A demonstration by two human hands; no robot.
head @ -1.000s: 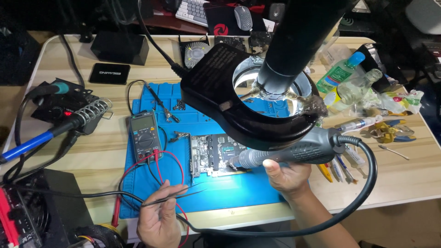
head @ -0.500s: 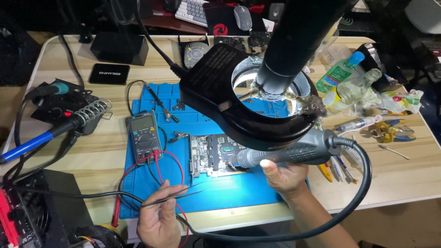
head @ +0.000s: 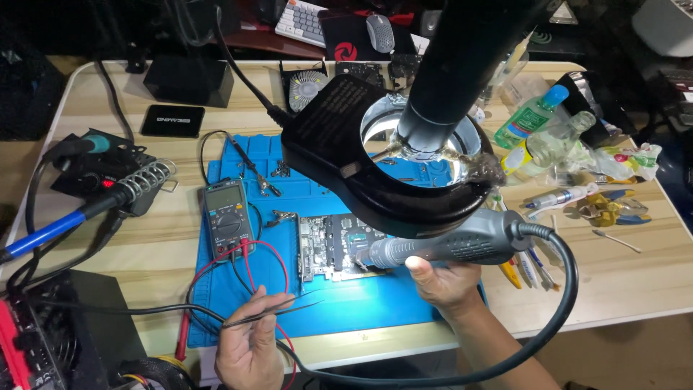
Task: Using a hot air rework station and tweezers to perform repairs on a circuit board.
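Right forearm comes up from the near edge, right of centre, wrist bent back. Right hand is wrapped around the grey hot-air handle from below, thumb on its underside — handle lies nearly level, nozzle pointing left over the circuit board. Its thick black hose loops right and back down past the near edge.

Left hand sits low at the near edge, left of centre, fingers closed in a pinch on thin black tweezers. Tweezer tips point right and hover over the blue mat, near side of the board, not touching it.

Board lies on the mat at centre, partly under the black ring magnifier lamp. Multimeter just left of the board on the mat, red and black leads trailing toward the left hand. Soldering iron in its coil stand, far left on the tabletop. Bottles and small tools at right.

Versus half a second ago: barely any change — both grips the same, handle and tweezers at the same angle, nozzle still at the board's right edge. Hose loop looks much the same.
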